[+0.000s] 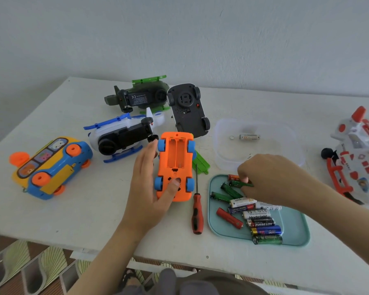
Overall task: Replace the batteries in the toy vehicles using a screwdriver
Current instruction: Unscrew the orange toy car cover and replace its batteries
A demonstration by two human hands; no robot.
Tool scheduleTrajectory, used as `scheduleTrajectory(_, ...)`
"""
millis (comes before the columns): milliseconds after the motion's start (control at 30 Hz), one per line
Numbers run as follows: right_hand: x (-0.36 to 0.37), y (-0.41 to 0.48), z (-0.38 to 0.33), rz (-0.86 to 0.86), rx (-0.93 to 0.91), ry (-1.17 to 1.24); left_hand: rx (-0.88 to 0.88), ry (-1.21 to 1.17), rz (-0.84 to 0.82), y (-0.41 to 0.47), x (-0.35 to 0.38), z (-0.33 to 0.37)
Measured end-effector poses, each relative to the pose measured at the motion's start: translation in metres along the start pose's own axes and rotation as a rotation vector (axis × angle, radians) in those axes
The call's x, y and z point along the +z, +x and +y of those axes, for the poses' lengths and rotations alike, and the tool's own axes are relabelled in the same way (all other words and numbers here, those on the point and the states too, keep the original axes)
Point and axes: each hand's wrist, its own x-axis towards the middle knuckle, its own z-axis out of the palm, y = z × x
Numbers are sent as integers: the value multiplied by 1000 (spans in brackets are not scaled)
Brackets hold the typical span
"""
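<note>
An orange toy car (175, 154) with blue wheels lies upside down in the middle of the table, its battery bay uncovered and holding no batteries. My left hand (151, 184) steadies it, fingers along its left side and thumb pressed on the underside. My right hand (271, 179) hovers over the teal tray (294, 233) of several loose batteries and pinches a green battery (241, 184) at the tray's far end. A red-handled screwdriver (197, 207) lies on the table between the car and the tray. A green cover piece (201, 163) lies beside the car.
A yellow-blue bus (49, 167) sits left. A blue-white helicopter (121, 135), green helicopter (141, 94) and black-bottomed car (188, 109) lie overturned behind. A clear plastic box (254, 141) holds one battery and a coin cell. A red-white toy (358, 154) stands far right.
</note>
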Motion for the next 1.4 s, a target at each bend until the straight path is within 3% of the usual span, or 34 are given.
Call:
scheduleTrajectory(167, -15, -3, 12, 61, -49, 265, -11, -33, -17, 1, 1, 0)
scheduleTrajectory(400, -29, 6, -5, 233, -140, 883, -31, -216, -125, -2, -5, 8)
scheduleTrajectory(633, -29, 32, -34, 386, -206, 1058, 32, -249, -177, -3, -5, 4)
scheduleTrajectory(933, -12, 54, -55, 599, -122, 834, -8, -286, -194, -4, -7, 8)
scheduleTrajectory(1167, -9, 55, -53, 636, -131, 832, 9, -271, -207, -3, -5, 4)
scheduleTrajectory(1300, -9, 57, -53, 615, -40, 1060, 1, -265, -214, -2, -5, 3)
scheduleTrajectory(1400, -18, 57, -52, 507, 11, 1469, 2, -252, -218, -1, -5, 3)
